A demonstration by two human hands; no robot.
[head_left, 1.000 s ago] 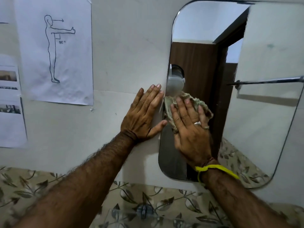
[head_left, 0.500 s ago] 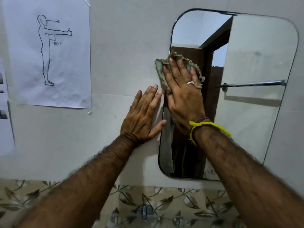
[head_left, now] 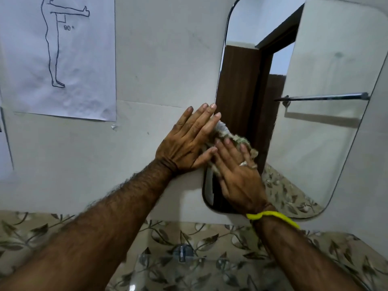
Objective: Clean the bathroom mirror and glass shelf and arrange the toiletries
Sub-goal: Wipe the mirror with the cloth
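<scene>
A rounded wall mirror (head_left: 319,143) hangs on the pale wall and reflects a brown door and a towel rail. My right hand (head_left: 237,173) presses a crumpled greenish cloth (head_left: 233,139) flat against the mirror's lower left part, fingers straight. My left hand (head_left: 189,141) lies flat on the wall at the mirror's left edge, its fingertips over the rim. Below the mirror, a glass shelf (head_left: 168,269) on a metal bracket (head_left: 183,253) juts out from the leaf-patterned tiles. No toiletries are in sight.
A paper sheet (head_left: 58,57) with a line drawing of a figure and "90°" is stuck to the wall at upper left. Leaf-patterned tiles (head_left: 31,229) run along the bottom. A yellow band circles my right wrist.
My right hand has dragged the cloth down the mirror's left side from the upper part to beside my left hand. My left hand stays flat at the mirror's edge.
</scene>
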